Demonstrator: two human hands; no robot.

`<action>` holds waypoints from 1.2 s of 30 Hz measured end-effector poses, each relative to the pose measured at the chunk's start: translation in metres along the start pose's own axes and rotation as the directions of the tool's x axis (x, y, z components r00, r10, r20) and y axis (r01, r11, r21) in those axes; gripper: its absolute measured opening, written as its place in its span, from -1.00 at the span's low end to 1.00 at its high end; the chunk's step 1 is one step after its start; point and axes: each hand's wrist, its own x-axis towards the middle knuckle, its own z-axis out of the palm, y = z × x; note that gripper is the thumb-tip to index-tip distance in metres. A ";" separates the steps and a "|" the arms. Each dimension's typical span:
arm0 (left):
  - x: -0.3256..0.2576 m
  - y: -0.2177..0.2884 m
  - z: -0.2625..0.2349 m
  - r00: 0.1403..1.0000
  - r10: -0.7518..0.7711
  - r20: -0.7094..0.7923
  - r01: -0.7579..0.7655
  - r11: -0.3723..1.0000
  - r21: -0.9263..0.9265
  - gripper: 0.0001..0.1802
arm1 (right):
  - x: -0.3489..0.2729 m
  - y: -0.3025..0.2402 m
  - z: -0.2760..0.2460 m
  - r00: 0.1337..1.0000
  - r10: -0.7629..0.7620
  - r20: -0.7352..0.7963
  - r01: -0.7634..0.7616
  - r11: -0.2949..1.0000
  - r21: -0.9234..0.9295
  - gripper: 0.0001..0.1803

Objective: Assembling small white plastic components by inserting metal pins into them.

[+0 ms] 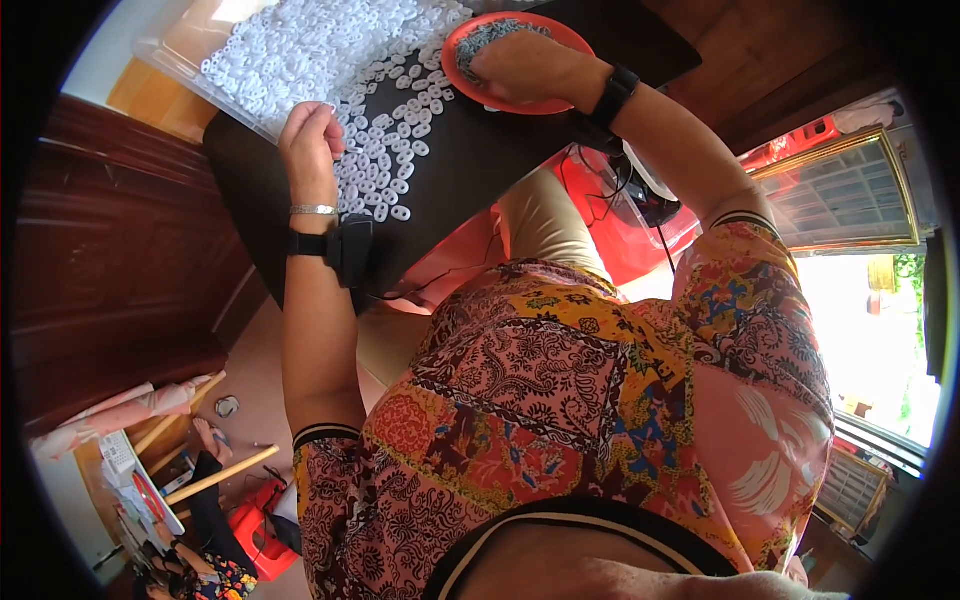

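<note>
From the head camera, we're looking down at a black counter [470,170] set at a slant, and it's a busy one! White oval pieces [385,175], each with two holes, spread loose across its middle, many touching or overlapping, and more fill the clear plastic bin [165,45] at the upper left. Over on the left, the left hand [312,140] is just beside that loose scatter, fingers drawn in toward the thumb; whether they pinch a piece is too small to tell. Up at the far side, the right hand [520,65] reaches into an orange-red bowl [575,38], fingertips hidden among small grey pieces [485,38], so its grip can't be read. Around the counter, the room crowds in: dark reddish-brown wooden panels [110,240] to the left, a pinkish floor [265,365] below, and bright daylight through the window [870,330] at right, just under a gold-edged frame [850,190]. And down in the lower left corner (bent hard by the lens), another person [215,575] sits near a red stool [255,540], well apart from these two hands.
</note>
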 end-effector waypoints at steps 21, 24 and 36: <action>0.005 -0.007 -0.009 0.995 -0.101 0.006 0.101 0.983 -0.153 -0.82 | 0.037 -0.040 -0.059 0.862 0.245 -0.444 0.172 0.683 0.710 -0.82; 0.008 -0.010 -0.009 0.992 -0.122 0.001 0.120 0.968 -0.222 -0.85 | 0.067 -0.057 -0.039 0.891 0.297 -0.344 0.134 0.550 0.824 -0.77; 0.000 0.003 -0.003 1.000 0.015 -0.004 -0.016 0.984 -0.179 -0.82 | 0.113 -0.092 0.005 0.953 0.233 -0.194 0.138 0.237 0.962 -0.63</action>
